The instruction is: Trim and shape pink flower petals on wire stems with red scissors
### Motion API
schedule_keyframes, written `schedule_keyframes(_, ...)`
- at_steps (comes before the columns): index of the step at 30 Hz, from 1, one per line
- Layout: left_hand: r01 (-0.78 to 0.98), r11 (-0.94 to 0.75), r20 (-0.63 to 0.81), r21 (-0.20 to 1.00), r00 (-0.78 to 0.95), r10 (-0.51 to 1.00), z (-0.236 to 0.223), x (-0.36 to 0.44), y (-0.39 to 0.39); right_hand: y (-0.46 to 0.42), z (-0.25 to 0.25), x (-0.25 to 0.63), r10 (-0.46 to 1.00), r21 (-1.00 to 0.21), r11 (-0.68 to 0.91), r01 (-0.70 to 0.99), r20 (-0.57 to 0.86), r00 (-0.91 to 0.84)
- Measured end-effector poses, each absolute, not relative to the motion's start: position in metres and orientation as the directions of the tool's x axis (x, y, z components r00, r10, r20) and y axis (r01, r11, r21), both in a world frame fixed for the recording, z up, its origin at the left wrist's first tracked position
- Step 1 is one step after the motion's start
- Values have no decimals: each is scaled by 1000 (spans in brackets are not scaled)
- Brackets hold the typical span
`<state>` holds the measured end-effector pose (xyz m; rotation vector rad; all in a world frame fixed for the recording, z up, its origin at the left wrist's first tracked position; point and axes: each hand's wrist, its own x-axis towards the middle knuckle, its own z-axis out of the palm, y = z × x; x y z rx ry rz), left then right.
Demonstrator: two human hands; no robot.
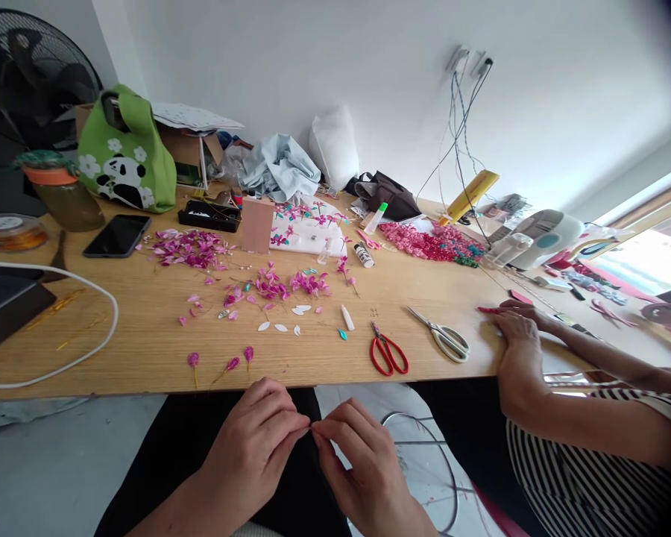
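My left hand [257, 440] and my right hand [363, 462] meet fingertip to fingertip over my lap, just off the table's front edge. Both are closed in a pinch; whatever lies between the fingertips is too small to make out. Beyond them, three magenta petals on gold wire stems, one of them a petal [249, 353], lie near the edge. Farther back are white leaf-shaped pieces [280, 327], a teal leaf [343, 335], a white-tipped tube [347, 318] and clusters of pink petals [271, 283]. Red-handled scissors [388, 353] rest to the right.
Cream-handled scissors [450, 341] lie near a co-worker's hands [517, 324] at the right. A phone [117, 236], a white cable [109, 298] and a green bag [126, 156] occupy the left. Behind stand a glue bottle [376, 218] and a sewing machine [540, 239].
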<state>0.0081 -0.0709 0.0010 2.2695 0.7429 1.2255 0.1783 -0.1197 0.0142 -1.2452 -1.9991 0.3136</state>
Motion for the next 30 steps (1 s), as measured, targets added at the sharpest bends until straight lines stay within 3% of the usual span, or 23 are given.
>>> schedule_keyframes(13, 283, -879, 754, 383, 454, 474, 7, 3, -79, -132, 21, 185, 764, -404, 597, 693, 549, -339)
schedule_keyframes(30, 272, -876, 750, 397, 454, 481, 1, -2, -81, -134, 19, 187, 710, -309, 640, 704, 588, -387)
